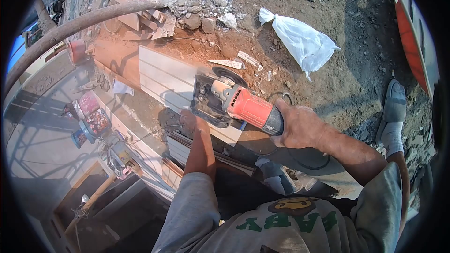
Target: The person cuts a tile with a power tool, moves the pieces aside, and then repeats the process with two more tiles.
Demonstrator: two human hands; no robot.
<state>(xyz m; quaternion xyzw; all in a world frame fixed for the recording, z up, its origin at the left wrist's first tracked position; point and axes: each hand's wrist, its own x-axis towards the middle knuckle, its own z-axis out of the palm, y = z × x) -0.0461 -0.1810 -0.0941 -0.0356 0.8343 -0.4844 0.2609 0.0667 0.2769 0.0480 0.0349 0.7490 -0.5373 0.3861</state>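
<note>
A red power saw (250, 107) with a black base rests on a long pale board (164, 72), and reddish dust spreads from it toward the upper left. My right hand (300, 124) is wrapped round the dark rear end of the saw. Close to the left side of the saw's base, my left hand (190, 121) has its fingers partly hidden at the board's near edge; whether they grip the base or the board cannot be made out.
A tied white plastic bag (302, 42) lies on the dirt. Broken tile pieces (140, 0) and stones are at the top. A curved pipe (89, 21) crosses the upper left. Stacked boards (180, 152) and a cable lie near my feet. A red bucket (77, 50) stands beyond the board.
</note>
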